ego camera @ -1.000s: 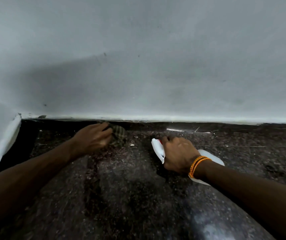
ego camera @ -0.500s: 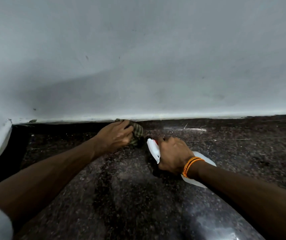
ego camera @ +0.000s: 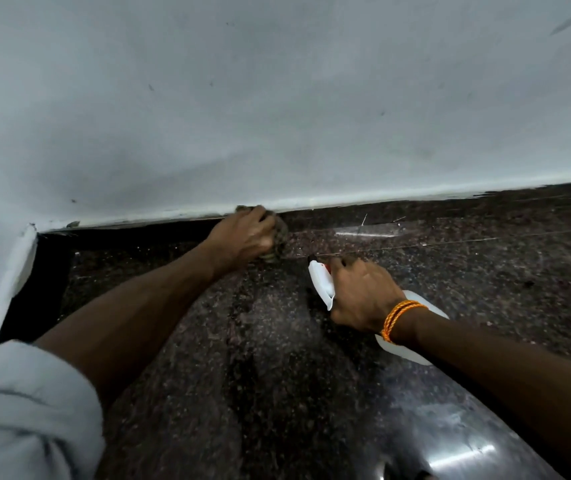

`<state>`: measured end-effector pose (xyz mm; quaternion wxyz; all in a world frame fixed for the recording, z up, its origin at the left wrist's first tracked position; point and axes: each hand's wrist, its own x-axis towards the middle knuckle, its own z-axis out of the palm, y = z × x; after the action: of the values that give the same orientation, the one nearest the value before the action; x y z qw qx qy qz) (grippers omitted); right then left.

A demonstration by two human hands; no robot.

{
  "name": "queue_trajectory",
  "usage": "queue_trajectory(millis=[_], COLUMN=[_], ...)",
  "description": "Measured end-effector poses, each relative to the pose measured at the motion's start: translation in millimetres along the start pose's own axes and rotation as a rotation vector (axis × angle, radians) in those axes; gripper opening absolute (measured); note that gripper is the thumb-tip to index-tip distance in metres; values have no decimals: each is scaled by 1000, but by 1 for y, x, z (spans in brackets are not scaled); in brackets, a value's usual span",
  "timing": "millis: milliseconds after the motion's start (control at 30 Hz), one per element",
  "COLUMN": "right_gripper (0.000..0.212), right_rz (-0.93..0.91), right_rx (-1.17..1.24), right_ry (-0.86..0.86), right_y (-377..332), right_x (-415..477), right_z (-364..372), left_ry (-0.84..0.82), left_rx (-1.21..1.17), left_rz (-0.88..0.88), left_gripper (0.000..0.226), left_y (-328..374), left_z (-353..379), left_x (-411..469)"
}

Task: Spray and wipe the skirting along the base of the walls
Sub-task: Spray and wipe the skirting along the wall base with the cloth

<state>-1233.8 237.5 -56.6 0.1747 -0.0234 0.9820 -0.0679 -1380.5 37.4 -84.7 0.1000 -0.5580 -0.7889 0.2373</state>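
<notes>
A dark speckled granite skirting [ego camera: 415, 220] runs along the foot of the pale grey wall [ego camera: 277, 98]. My left hand [ego camera: 242, 237] presses a bunched checked cloth [ego camera: 279, 242] against the skirting, just under the wall's painted edge. To its right, my right hand [ego camera: 363, 292] grips a white spray bottle [ego camera: 322, 284] with a red nozzle part. The bottle lies low over the floor, its nozzle end towards the skirting. Most of the bottle's body is hidden behind my wrist, which wears an orange thread band.
The floor [ego camera: 260, 375] is polished dark granite with glare at the lower right. A wall corner [ego camera: 31, 233] stands at the left, with a second pale wall running towards me. A grey sleeve [ego camera: 24, 410] fills the lower left.
My left hand has slid the cloth rightwards along the skirting and up to its top edge. My right hand with the bottle has held its place on the floor.
</notes>
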Motion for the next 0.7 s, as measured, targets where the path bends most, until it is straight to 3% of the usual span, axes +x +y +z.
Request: queue_trajectory(millis=[200,300,500,700], right_gripper=[48,50,53,57], right_rz=[155,219,222,184], right_rx=[23,50,44,89], right_ry=[46,58,44,59], right_y=[37,52,59,37], right_x=[-8,-13,-13,6], right_z=[-2,-11,-4,-10], left_ry=[166,161,197,142], left_rx=[27,-1,-27,-41], left_rz=[216,196,125,104], left_gripper=[7,6,26,29], left_y=[31,24,-23,-26], left_z=[-27,-9,47,44], left_x=[96,66,-46,-48])
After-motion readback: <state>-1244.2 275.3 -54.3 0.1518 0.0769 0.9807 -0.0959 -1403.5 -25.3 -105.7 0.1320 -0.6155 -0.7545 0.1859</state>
